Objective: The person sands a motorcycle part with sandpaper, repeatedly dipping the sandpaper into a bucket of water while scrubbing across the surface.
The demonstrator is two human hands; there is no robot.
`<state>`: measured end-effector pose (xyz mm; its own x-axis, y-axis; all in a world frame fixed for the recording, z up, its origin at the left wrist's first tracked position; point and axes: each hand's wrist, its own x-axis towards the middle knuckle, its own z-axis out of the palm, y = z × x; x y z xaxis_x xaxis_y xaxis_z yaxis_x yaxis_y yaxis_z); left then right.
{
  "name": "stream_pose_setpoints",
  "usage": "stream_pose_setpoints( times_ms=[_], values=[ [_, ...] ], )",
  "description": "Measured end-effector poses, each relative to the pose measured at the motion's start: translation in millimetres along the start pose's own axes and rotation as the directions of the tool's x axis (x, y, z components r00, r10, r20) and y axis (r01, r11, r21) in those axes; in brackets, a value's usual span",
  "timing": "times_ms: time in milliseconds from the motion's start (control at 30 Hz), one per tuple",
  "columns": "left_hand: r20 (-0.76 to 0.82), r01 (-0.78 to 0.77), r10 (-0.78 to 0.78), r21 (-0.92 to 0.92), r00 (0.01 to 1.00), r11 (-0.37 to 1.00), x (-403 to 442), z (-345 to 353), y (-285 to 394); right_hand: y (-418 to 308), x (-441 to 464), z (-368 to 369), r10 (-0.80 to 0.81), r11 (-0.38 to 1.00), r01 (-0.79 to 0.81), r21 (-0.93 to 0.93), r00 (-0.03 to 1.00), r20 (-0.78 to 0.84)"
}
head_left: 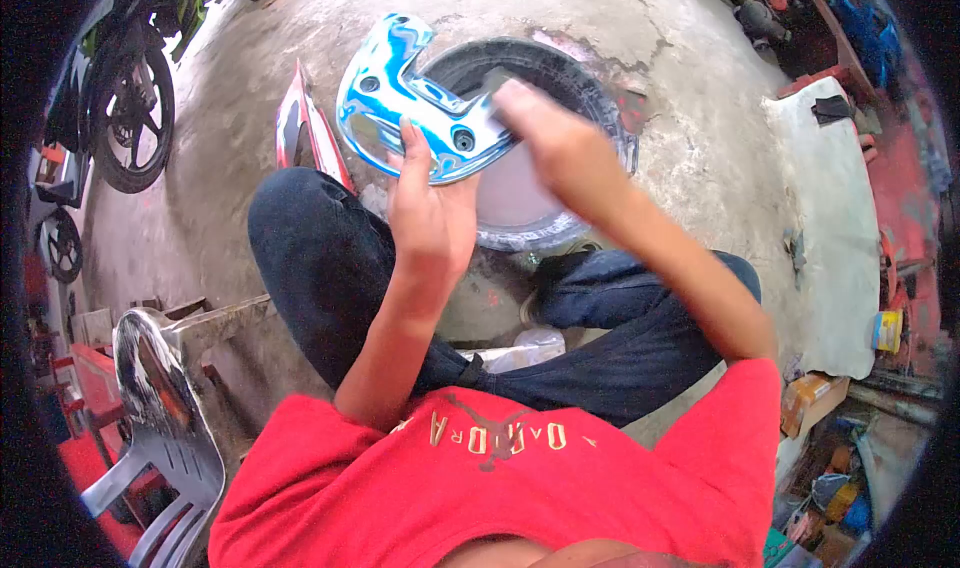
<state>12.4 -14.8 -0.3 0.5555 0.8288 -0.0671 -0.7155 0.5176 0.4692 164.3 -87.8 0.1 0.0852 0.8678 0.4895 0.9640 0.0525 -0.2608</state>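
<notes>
A glossy blue-and-white curved plastic panel [400, 118], like a motorcycle fairing piece with round mounting holes, is held up over a black round tub [610, 138]. My left hand [430, 198] grips its lower edge from beneath, thumb on the near face. At the panel's right end, my right hand [555, 138] is closed with its fingertips against the surface. It is smeared by motion, and a small grey piece shows at the fingertips, too blurred to name. Greyish, cloudy water [515, 193] fills the tub below.
A red-and-white pointed panel [310, 133] lies left of the tub on the concrete floor [240, 78]. A motorcycle wheel [132, 118] stands at upper left, a grey plastic chair [170, 418] at lower left. On the right are a pale slab [835, 238] and a cardboard box [812, 403].
</notes>
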Motion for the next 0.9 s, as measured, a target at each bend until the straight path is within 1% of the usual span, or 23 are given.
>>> stream_pose_setpoints(
  times_ms=[33, 67, 100, 167, 200, 233, 300, 333, 400, 433, 467, 500, 533, 567, 633, 667, 700, 733, 767, 833, 867, 900],
  values=[
    [-0.015, -0.022, 0.023, 0.024, 1.0, 0.999, 0.1, -4.3, -1.1, -24.4, -7.1, 4.2, -0.107, 0.994, 0.107, -0.001, 0.994, -0.026],
    [-0.008, 0.041, -0.041, 0.042, 0.999, 0.998, 5.2, -23.7, 0.8, -43.8, -10.6, 0.0, -0.188, 0.982, 0.188, -0.005, 0.982, 0.004],
    [0.019, 0.066, -0.066, 0.009, 0.998, 0.998, 5.2, -22.2, 1.9, -50.1, -10.1, -3.8, -0.233, 0.972, 0.233, -0.002, 0.972, -0.005],
    [0.073, 0.112, -0.108, -0.053, 0.991, 0.992, 3.2, -12.7, 10.0, -21.6, -2.9, -5.3, -0.136, 0.989, 0.136, 0.051, 0.991, -0.002],
    [0.043, 0.054, -0.054, 0.008, 0.998, 0.999, -2.8, 0.3, 10.5, -5.5, 2.7, -8.9, -0.022, 0.999, 0.021, 0.031, 0.999, 0.031],
    [0.038, 0.032, -0.034, 0.043, 0.999, 0.999, -5.6, 3.0, 10.0, 10.7, 8.0, -3.1, 0.044, 0.995, -0.043, -0.091, 0.999, 0.007],
    [0.036, -0.009, 0.006, 0.103, 0.999, 0.995, -6.9, 7.5, 6.5, 6.7, 3.0, -2.3, -0.016, 0.999, 0.018, -0.036, 0.999, 0.038],
    [0.009, -0.041, 0.04, 0.149, 0.999, 0.988, -6.1, 5.0, 5.5, -14.8, 2.4, -3.5, -0.073, 0.997, 0.073, -0.016, 0.997, 0.006],
    [0.017, -0.001, -0.001, 0.119, 1.0, 0.993, -1.3, -9.5, 10.9, -53.2, -3.9, -5.0, -0.198, 0.98, 0.199, 0.026, 0.979, -0.043],
    [0.027, 0.02, -0.023, 0.111, 0.999, 0.994, 1.8, -12.1, 14.1, -46.5, -1.9, -4.5, -0.19, 0.982, 0.19, 0.007, 0.98, -0.058],
    [0.074, 0.029, -0.034, 0.068, 0.997, 0.997, 1.4, -11.0, 11.8, -31.8, 1.7, -4.8, -0.18, 0.984, 0.18, -0.009, 0.981, -0.072],
    [0.036, 0.013, -0.017, 0.1, 0.999, 0.995, -1.4, -3.4, 10.8, -15.7, 5.9, -5.3, -0.173, 0.985, 0.171, -0.026, 0.981, -0.084],
    [-0.003, -0.003, 0.003, 0.129, 1.0, 0.992, -4.8, 4.3, 9.0, 1.7, 8.4, -3.1, -0.049, 0.998, 0.046, -0.049, 0.997, -0.063],
    [-0.039, -0.018, 0.025, 0.154, 0.999, 0.988, -7.4, 9.8, 7.7, 19.3, 7.8, 3.8, -0.028, 0.99, 0.018, -0.138, 0.997, -0.073],
    [-0.018, -0.027, 0.03, 0.145, 0.999, 0.989, -5.7, 9.3, 5.8, -5.3, 4.4, -0.2, -0.049, 0.998, 0.048, -0.037, 0.998, -0.046],
    [-0.006, -0.025, 0.026, 0.139, 1.0, 0.99, -2.3, -2.0, 3.8, -29.5, 1.0, -4.8, -0.101, 0.993, 0.102, 0.056, 0.995, -0.019],
    [0.008, -0.024, 0.023, 0.136, 1.0, 0.99, 0.7, -9.0, 4.4, -45.6, -2.9, -9.0, -0.192, 0.979, 0.193, 0.059, 0.981, -0.015],
    [-0.04, 0.01, -0.004, 0.16, 0.999, 0.987, 2.4, -14.2, 6.2, -41.7, -1.2, -9.6, -0.222, 0.973, 0.222, 0.067, 0.975, -0.009],
    [-0.025, 0.007, -0.004, 0.142, 1.0, 0.99, 0.4, -16.7, 5.1, -33.9, -1.2, -10.7, -0.246, 0.966, 0.245, 0.077, 0.969, -0.003],
    [0.016, -0.002, 0.001, 0.093, 1.0, 0.996, -3.6, -0.2, 4.3, -0.1, 6.5, -12.9, -0.036, 0.999, 0.036, 0.014, 0.999, 0.019],
    [0.017, 0.006, -0.008, 0.11, 1.0, 0.994, -6.9, 5.2, 5.2, 22.2, 4.4, -3.9, 0.047, 0.997, -0.047, -0.056, 0.999, 0.009],
    [0.007, 0.0, -0.001, 0.116, 1.0, 0.993, -8.0, 5.4, 4.3, 16.3, 1.9, -5.8, 0.038, 0.999, -0.037, -0.029, 0.999, 0.028]
  ],
)
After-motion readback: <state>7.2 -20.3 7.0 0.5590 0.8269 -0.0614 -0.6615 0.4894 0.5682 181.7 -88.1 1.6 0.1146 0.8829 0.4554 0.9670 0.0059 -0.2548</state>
